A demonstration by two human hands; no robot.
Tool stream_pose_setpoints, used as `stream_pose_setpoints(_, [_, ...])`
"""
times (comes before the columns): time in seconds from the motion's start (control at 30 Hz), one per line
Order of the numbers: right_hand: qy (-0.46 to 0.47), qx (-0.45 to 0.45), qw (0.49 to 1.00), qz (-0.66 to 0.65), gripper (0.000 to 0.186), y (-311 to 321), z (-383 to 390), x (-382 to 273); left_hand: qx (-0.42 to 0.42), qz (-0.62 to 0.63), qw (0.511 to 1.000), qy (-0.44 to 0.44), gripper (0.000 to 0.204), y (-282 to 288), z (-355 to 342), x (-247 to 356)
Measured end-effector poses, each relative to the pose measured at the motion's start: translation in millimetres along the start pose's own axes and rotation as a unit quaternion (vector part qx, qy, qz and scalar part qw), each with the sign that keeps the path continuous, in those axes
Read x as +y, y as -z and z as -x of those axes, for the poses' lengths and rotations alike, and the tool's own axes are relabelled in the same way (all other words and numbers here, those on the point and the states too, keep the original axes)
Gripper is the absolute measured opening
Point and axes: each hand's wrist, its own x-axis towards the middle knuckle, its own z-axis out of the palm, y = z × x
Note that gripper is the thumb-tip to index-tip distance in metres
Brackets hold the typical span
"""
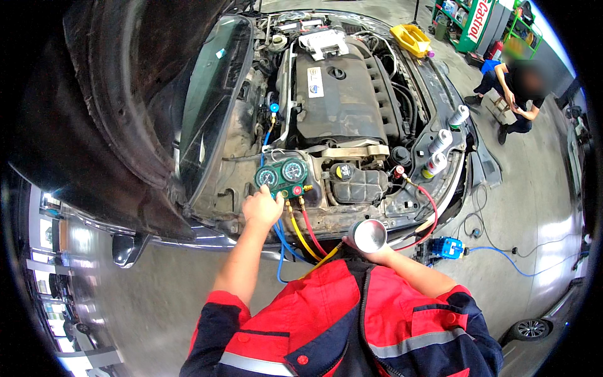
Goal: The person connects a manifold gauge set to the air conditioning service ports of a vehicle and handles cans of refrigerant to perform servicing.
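My left hand (261, 207) is closed at the lower left side of a green manifold gauge set (282, 178) with two round dials. Its index finger reaches up toward the left dial; the part under the fingers is hidden. The gauge set rests over the near edge of the engine bay. Blue, yellow (304, 237) and red (311, 234) hoses hang from its underside. In front of my chest, my right hand (378, 255) is wrapped round a metal can (369, 236), its round silvery end facing up. The yellow hose runs toward this can; their joint is partly hidden.
Around the engine cover (339, 94) lie a blue coupler (274, 109), a red coupler (399, 171), several spray cans (441, 139) and a yellow tray (410, 40). The raised hood (81, 125) stands left. A blue pump (447, 247) sits on the floor; another person (512, 94) crouches at right.
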Motion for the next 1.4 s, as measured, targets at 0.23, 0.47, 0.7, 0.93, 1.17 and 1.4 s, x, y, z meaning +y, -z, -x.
stream_pose_setpoints(0.23, [0.003, -0.008, 0.999, 0.045, 0.025, 1.6, 0.6, 7.5, -0.031, -0.051, 0.997, -0.051, 0.048, -9.5, -18.0, -6.9])
stream_pose_setpoints(0.47, [-0.044, 0.003, 0.999, -0.002, 0.04, -2.7, 8.4, 30.6, -0.044, -0.093, 0.977, -0.185, 0.042, 2.2, -30.2, -15.2])
stream_pose_setpoints(0.7, [-0.048, 0.025, 0.999, 0.004, 0.045, -4.2, 11.1, 38.4, -0.067, -0.114, 0.963, -0.234, 0.04, 0.3, -36.2, -17.7])
stream_pose_setpoints(0.93, [-0.065, 0.016, 0.996, -0.066, 0.047, 0.2, 11.2, 34.7, -0.034, -0.136, 0.926, -0.351, 0.037, -1.8, -50.1, -32.5])
stream_pose_setpoints(1.17, [0.142, 0.014, 0.983, 0.119, 0.043, 23.6, -22.8, -20.9, 0.216, 0.076, 0.958, -0.175, 0.04, 17.3, 24.8, 20.7])
stream_pose_setpoints(1.4, [0.111, -0.193, 0.974, 0.031, 0.07, 38.3, -65.6, -80.0, -0.442, 0.766, 0.464, 0.055, 0.056, -7.2, 137.4, 83.0])
